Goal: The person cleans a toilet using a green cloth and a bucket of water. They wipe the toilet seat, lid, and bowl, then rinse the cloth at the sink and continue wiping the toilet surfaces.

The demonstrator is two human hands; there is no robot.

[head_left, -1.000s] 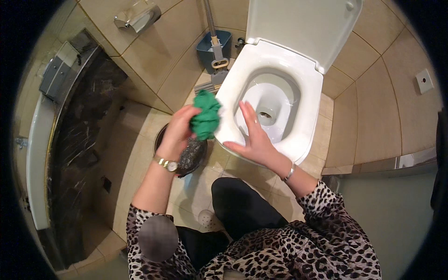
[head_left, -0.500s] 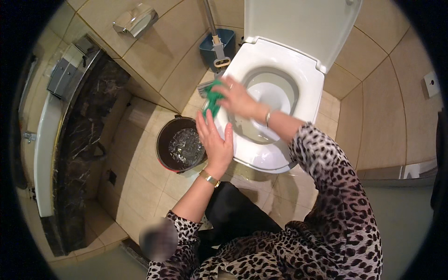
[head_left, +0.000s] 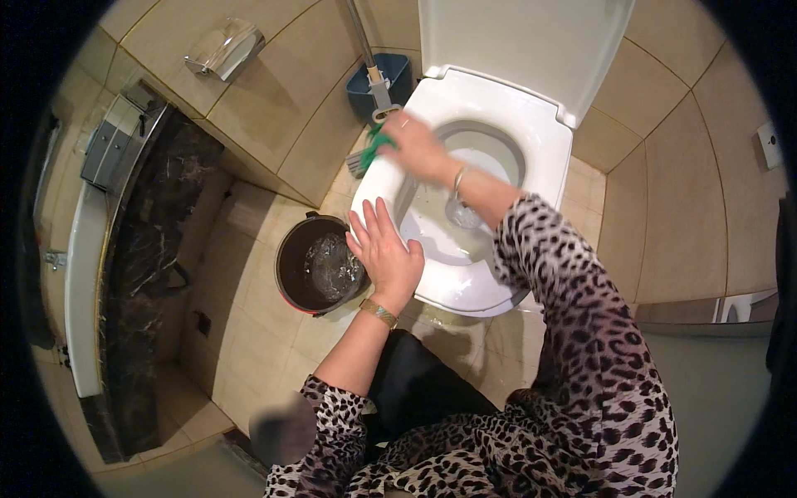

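Observation:
My right hand point(head_left: 413, 148) is closed on a green cloth point(head_left: 376, 146) at the left rim of the white toilet seat point(head_left: 455, 289). Part of the cloth hangs past the seat's outer edge, and the hand is slightly blurred. My left hand point(head_left: 390, 259) lies with its fingers spread over the front left part of the seat, holding nothing. Below the raised seat lid point(head_left: 523, 50), the bowl point(head_left: 432, 228) shows through the seat opening, partly covered by my right forearm. Beside my left hand stands a dark bucket point(head_left: 290, 270) with water in it.
A mop handle point(head_left: 362, 37) rises beside a blue-grey bin point(head_left: 394, 87) behind the toilet's left side. On the left wall hangs a chrome paper holder point(head_left: 224, 50). A dark marble counter point(head_left: 145, 249) with a white basin edge point(head_left: 81, 307) runs along the far left.
The green cloth, spread out near my left fingers before, is now bunched in my right hand farther back along the rim. My left hand has settled over the seat's edge.

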